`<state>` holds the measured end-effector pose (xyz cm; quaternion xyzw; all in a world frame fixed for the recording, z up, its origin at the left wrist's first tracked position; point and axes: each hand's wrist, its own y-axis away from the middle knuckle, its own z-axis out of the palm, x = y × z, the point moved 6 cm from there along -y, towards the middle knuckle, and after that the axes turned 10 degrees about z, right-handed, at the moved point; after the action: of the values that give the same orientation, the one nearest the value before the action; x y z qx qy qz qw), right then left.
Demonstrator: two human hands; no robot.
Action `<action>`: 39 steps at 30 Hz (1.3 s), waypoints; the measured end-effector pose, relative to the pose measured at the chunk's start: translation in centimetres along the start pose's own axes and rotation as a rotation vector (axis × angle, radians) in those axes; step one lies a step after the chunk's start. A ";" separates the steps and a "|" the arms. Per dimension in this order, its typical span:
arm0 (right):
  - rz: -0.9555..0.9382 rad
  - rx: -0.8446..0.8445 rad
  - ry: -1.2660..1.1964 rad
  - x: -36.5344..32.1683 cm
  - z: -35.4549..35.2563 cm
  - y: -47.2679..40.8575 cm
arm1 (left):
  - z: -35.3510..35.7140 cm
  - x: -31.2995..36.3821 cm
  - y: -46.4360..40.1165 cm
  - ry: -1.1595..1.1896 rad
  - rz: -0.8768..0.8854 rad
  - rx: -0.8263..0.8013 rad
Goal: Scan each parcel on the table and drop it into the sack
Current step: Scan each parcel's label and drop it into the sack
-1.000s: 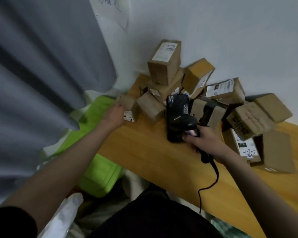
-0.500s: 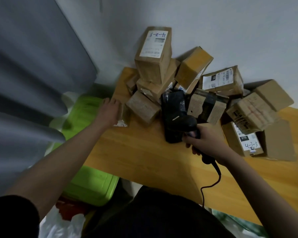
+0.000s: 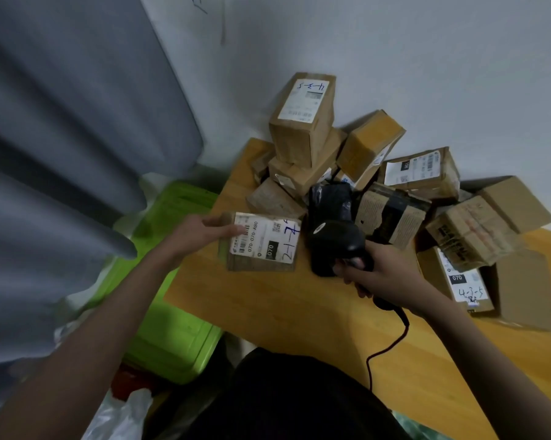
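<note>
A: Where are we? Our left hand [image 3: 201, 233] grips the small brown cardboard parcel [image 3: 261, 244], white label up, at the near-left corner of the wooden table [image 3: 299, 312].

B: Scanning step, 1 parcel. Our right hand [image 3: 382, 274] is wrapped round the black corded handheld scanner [image 3: 334, 246], just beside it.

A: Next we aim at the barcode, then find the sack.

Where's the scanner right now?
Head view, centre: the black scanner is gripped in the right hand, over the wooden table, just right of the labelled parcel the left hand holds.
</note>
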<state>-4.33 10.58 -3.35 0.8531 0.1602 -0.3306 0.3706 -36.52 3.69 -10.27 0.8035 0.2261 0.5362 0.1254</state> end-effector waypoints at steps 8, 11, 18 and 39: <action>-0.230 0.055 0.090 -0.8 0.8 3.7 | 4.3 4.3 1.8 0.031 0.052 -0.041; -0.289 0.129 0.160 -0.5 0.6 4.6 | 5.6 5.2 2.1 0.013 0.084 -0.073; -0.328 0.215 0.218 0.7 -0.3 5.9 | 6.7 6.1 3.0 -0.049 0.096 -0.103; -0.472 0.008 0.292 0.5 1.0 11.5 | 8.8 3.8 13.8 0.058 0.066 0.149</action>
<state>1.55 2.16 1.87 0.8323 0.4049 -0.2818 0.2529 -24.07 -5.99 -4.59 0.8017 0.2422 0.5449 0.0409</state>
